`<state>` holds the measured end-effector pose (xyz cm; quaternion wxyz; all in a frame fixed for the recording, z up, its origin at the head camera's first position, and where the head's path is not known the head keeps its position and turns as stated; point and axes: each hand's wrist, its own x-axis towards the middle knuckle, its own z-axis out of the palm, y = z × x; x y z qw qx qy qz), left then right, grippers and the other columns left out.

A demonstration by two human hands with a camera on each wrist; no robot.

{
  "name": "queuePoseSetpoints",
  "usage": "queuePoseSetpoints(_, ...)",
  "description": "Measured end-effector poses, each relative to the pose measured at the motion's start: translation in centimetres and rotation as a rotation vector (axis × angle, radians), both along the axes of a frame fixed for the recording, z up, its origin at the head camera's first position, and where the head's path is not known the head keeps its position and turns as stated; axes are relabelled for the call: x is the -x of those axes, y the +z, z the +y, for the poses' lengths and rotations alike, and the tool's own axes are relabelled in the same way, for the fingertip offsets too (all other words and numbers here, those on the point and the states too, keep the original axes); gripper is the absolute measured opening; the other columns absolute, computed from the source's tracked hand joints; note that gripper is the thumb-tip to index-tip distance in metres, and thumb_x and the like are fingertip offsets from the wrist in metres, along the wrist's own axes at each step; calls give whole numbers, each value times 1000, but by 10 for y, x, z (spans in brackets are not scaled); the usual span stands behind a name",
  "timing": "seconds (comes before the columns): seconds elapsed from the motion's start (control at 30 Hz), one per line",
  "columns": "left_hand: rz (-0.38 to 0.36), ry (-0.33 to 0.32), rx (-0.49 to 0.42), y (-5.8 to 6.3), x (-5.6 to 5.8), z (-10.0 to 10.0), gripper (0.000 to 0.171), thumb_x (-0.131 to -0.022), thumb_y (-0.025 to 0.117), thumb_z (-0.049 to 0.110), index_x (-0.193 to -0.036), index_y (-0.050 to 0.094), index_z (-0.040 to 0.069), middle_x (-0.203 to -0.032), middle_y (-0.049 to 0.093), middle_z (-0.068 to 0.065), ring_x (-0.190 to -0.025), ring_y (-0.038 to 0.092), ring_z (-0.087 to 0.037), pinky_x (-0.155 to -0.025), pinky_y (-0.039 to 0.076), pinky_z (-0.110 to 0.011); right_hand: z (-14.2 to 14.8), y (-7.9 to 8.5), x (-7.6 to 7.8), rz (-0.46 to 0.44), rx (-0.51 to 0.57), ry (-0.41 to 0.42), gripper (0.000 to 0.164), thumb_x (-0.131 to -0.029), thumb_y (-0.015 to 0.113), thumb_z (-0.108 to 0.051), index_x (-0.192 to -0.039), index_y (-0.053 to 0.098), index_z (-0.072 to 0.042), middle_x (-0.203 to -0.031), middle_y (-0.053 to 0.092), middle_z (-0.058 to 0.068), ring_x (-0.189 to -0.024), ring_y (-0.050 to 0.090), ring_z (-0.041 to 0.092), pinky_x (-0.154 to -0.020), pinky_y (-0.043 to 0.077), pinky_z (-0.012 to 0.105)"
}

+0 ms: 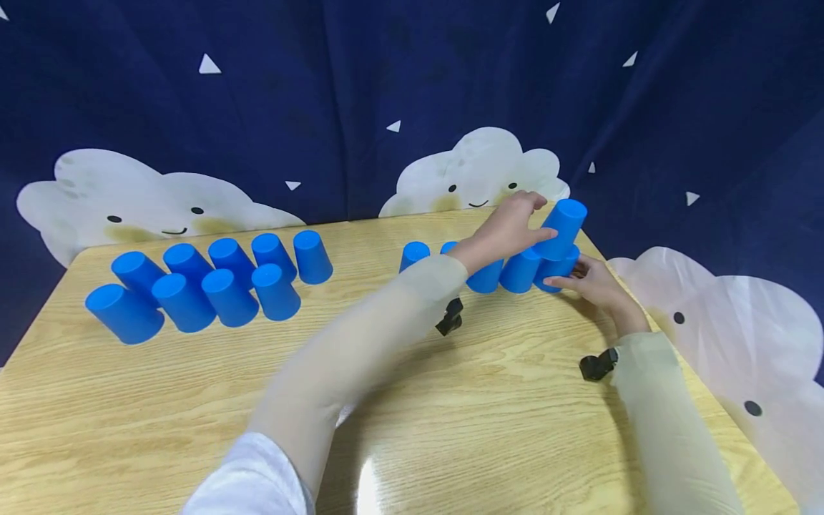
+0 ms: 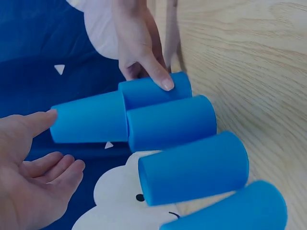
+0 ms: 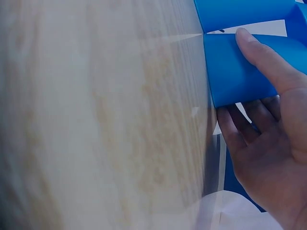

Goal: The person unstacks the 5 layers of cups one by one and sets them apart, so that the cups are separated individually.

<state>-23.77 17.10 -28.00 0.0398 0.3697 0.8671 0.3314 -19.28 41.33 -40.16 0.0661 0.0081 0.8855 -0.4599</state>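
Right hand (image 1: 599,286) grips lower cup (image 1: 553,269) near tabletop's (image 1: 161,415) far-right corner, seemingly steadying upper cup (image 1: 563,227); left hand (image 1: 505,227) beside, fingers loose

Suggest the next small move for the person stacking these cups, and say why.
Probably ease the left hand away from the upper cup while the right hand steadies the end cup. The upper cup appears to straddle the end cup and its neighbour; the left thumb is at its edge, while the other fingers are clear of it.
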Motion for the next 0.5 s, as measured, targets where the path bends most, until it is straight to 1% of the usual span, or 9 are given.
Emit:
queuePoseSetpoints(0.2,-36,23,-19,0,1,21,61,-97,63,34,-146,42,5,-140,51,-5,-125,50,-12,-98,42,-16,2,-3,1,7,3,9,80,-94,69,-27,-154,24,0,-148,39,28,-132,42,45,-108,34,59)
queuePoseSetpoints(0.37,-87,61,-44,1,2,32,63,-96,64,34,-147,41,7,-141,51,-4,-124,52,-12,-99,43,-19,-1,1,0,-7,15,12,80,-94,69,-26,-154,23,0,-148,37,29,-133,40,47,-109,33,59)
queuePoseSetpoints(0.5,-98,70,-52,0,3,39,63,-95,65,34,-148,41,9,-141,51,-3,-123,53,-12,-100,43,-19,-1,3,-1,-15,32,16,80,-95,68,-26,-154,22,0,-149,36,29,-133,39,47,-109,33,59)
